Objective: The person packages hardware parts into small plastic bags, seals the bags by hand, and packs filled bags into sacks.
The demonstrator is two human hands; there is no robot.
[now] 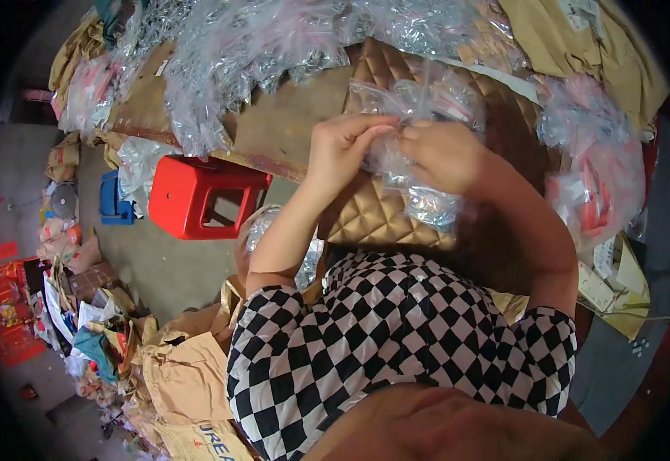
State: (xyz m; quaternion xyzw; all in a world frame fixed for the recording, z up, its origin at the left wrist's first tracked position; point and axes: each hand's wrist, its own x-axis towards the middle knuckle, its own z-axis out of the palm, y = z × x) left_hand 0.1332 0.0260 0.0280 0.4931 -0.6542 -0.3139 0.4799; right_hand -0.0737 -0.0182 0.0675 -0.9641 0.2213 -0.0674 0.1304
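Both hands meet at the top edge of a clear plastic bag: your left hand pinches it with curled fingers, and your right hand grips it just beside. The bag hangs over a gold quilted pad on the tabletop, with small shiny parts gathered at its bottom. Far behind lies a heap of clear packets. More packets pile at the right. A red stool stands at the left on the floor.

Short-sleeved top, black-and-white checkerboard pattern; forearms bare, no gloves, rings or watch visible.
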